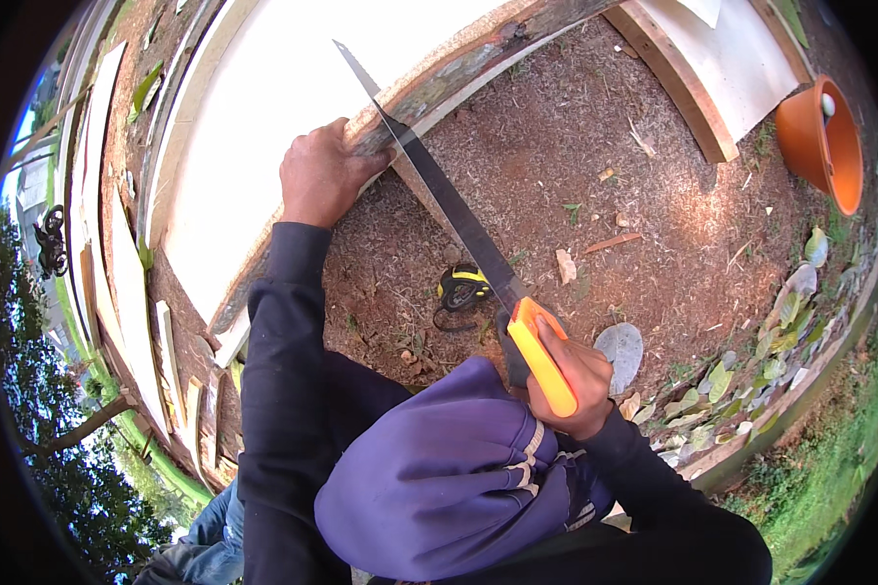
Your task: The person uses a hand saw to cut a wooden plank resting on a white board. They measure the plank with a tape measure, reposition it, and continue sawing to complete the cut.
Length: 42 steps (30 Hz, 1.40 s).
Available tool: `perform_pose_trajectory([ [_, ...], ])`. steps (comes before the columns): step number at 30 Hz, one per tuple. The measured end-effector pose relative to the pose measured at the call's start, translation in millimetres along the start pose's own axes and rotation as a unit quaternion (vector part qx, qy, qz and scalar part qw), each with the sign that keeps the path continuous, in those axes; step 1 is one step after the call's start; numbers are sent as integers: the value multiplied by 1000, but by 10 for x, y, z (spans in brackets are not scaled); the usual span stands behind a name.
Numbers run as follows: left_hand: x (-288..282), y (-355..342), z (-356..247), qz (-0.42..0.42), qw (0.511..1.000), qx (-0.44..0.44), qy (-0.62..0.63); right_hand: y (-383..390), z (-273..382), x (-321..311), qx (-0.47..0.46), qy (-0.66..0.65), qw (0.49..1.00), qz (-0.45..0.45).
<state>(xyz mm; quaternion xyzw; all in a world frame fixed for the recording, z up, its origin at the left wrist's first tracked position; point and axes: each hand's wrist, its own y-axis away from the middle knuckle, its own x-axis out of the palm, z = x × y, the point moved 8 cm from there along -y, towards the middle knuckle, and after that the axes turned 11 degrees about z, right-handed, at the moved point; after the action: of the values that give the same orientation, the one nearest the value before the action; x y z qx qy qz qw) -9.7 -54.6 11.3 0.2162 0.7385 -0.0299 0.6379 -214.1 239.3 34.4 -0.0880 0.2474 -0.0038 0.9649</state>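
A hand saw with an orange handle [546, 361] is in my right hand [583, 385], its fingers wrapped round the grip. The long dark blade [454, 205] slants up and to the left, lying across the edge of a rough-barked wooden board [439, 83]. Left of the blade, my left hand [317, 175] grips that board, thumb on the near side; some of its fingers are hidden. The board runs along the edge of a large white panel [254, 127]. Below the blade, a black and yellow tape measure [463, 289] lies on the soil.
At the right stand an orange bucket [810, 136] and another wood-edged white panel [722, 68]. Loose planks [117, 263] lie at the left. Purple cloth [429, 468] fills the lower middle. Someone's blue jeans [215, 526] show at lower left. Leaves [780, 322] are heaped at right.
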Motion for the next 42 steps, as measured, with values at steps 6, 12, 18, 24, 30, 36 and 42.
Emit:
perform_pose_trajectory([
  [6,81,-69,-173,13,1000,2,8,-1571,-91,363,-1,-49,996,-74],
  [12,53,53,-22,49,999,-12,11,-166,16,61,-34,-15,999,-19],
  [18,25,-74,-70,9,1000,16,14,-1536,-71,422,-34,-41,994,-100],
  [24,36,71,-54,29,999,22,1,-356,-107,221,-53,-29,997,-53],
  [30,7,-88,-189,28,999,16,24,-1259,-86,319,-36,-43,996,-75],
  [36,153,67,112,85,995,-38,41,-455,-160,387,-23,-21,999,13],
  [42,-25,63,-178,60,997,2,40,-784,-21,241,35,-40,999,-8],
])
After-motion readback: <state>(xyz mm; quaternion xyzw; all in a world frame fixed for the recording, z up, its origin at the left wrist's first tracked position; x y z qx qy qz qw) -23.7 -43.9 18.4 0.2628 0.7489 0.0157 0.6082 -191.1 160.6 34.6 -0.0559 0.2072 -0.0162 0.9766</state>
